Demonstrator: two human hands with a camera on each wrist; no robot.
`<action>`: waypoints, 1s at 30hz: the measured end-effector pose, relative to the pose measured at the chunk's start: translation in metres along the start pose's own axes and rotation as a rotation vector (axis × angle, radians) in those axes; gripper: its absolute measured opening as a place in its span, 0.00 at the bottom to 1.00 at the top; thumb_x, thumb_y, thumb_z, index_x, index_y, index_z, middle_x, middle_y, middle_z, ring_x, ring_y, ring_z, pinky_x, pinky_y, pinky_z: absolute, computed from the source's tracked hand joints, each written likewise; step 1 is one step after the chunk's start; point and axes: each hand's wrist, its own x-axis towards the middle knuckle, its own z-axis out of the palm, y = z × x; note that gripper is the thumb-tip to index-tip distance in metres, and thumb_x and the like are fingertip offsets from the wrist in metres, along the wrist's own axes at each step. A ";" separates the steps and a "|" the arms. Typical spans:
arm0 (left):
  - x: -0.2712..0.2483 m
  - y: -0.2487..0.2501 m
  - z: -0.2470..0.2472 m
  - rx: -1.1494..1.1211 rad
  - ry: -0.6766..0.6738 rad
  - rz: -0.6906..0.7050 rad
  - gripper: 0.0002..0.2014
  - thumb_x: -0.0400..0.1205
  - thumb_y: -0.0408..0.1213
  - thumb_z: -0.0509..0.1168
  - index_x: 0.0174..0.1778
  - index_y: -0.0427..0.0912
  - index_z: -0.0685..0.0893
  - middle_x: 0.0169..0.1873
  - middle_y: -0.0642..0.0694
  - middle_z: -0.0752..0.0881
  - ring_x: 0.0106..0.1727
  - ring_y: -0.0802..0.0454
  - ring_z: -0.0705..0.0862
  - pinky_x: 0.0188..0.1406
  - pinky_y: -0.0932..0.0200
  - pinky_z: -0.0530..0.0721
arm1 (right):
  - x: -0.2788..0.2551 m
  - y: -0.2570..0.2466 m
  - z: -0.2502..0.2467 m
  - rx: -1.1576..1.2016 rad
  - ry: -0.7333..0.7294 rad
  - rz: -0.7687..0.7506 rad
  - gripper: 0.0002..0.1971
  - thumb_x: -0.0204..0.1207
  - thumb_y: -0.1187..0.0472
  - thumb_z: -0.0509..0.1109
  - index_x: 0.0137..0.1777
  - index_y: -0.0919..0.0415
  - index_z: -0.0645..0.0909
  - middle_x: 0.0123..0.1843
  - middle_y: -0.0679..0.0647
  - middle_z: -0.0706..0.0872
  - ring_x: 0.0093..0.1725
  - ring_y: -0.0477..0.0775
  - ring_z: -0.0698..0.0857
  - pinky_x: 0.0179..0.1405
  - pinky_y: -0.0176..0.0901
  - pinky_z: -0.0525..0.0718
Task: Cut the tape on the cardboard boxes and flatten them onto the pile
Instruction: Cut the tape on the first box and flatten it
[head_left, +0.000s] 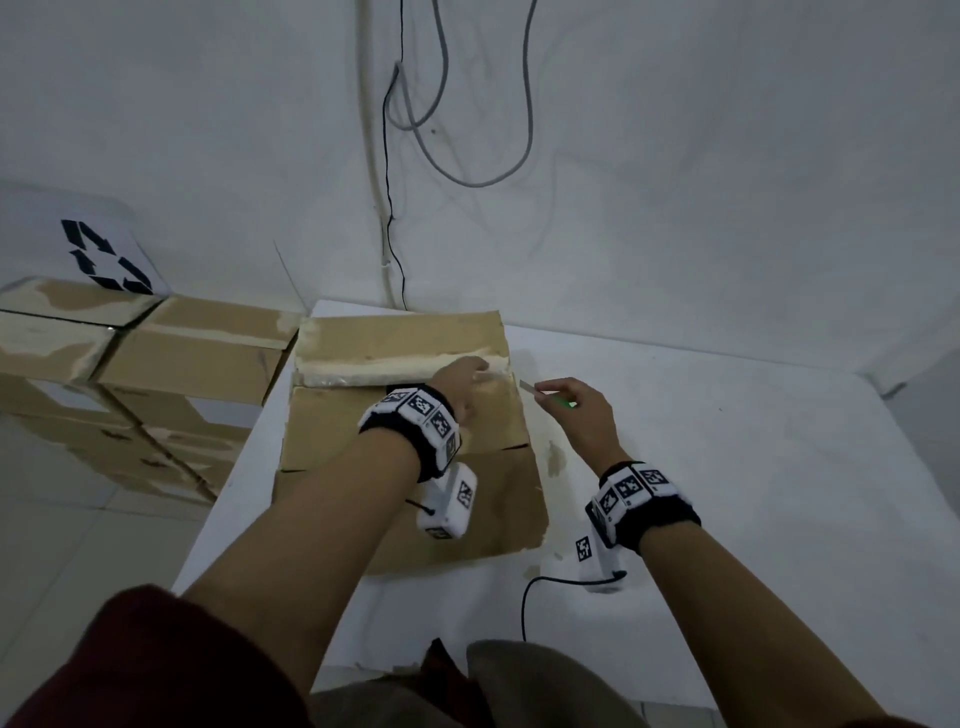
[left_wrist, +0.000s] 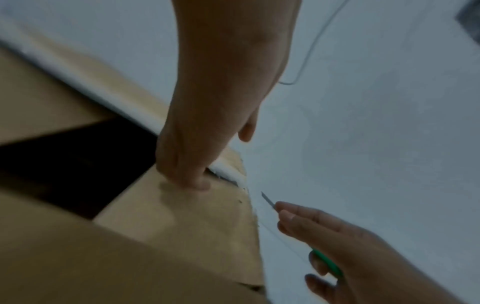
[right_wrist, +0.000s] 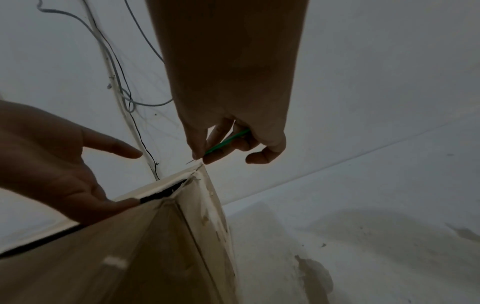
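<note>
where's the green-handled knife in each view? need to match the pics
Head: green-handled knife right of centre, in the right hand, blade toward the box.
Left wrist: knife at bottom right, blade tip beside the box's edge.
Right wrist: knife at centre, under the fingers.
Shared landmark: the box's taped right corner.

The left hand (left_wrist: 205, 127) pressed its fingertips on the cardboard box (left_wrist: 187, 222) near its torn corner. Just beside that box edge, the right hand (left_wrist: 363, 257) pinched a green-handled cutter (left_wrist: 327, 263), blade (left_wrist: 267, 199) clear of the cardboard.
</note>
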 end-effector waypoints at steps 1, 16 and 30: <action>0.010 -0.001 0.001 -0.126 0.025 0.024 0.20 0.83 0.27 0.63 0.70 0.42 0.73 0.61 0.39 0.77 0.62 0.41 0.77 0.60 0.55 0.75 | 0.003 -0.001 0.000 -0.022 -0.002 0.004 0.06 0.77 0.59 0.75 0.52 0.56 0.89 0.45 0.44 0.88 0.45 0.37 0.84 0.41 0.18 0.74; 0.057 -0.006 0.018 -0.802 0.095 0.025 0.11 0.88 0.34 0.57 0.65 0.35 0.71 0.59 0.38 0.80 0.44 0.53 0.84 0.35 0.66 0.87 | 0.028 0.000 0.028 0.007 0.011 -0.001 0.06 0.74 0.57 0.79 0.45 0.59 0.88 0.40 0.44 0.88 0.46 0.46 0.86 0.46 0.29 0.81; 0.060 -0.018 0.022 -0.756 0.098 0.060 0.16 0.87 0.27 0.51 0.71 0.28 0.69 0.51 0.35 0.84 0.32 0.56 0.87 0.28 0.67 0.86 | 0.041 0.003 0.030 0.058 0.091 -0.035 0.06 0.78 0.65 0.74 0.43 0.68 0.85 0.43 0.49 0.89 0.44 0.31 0.84 0.46 0.22 0.78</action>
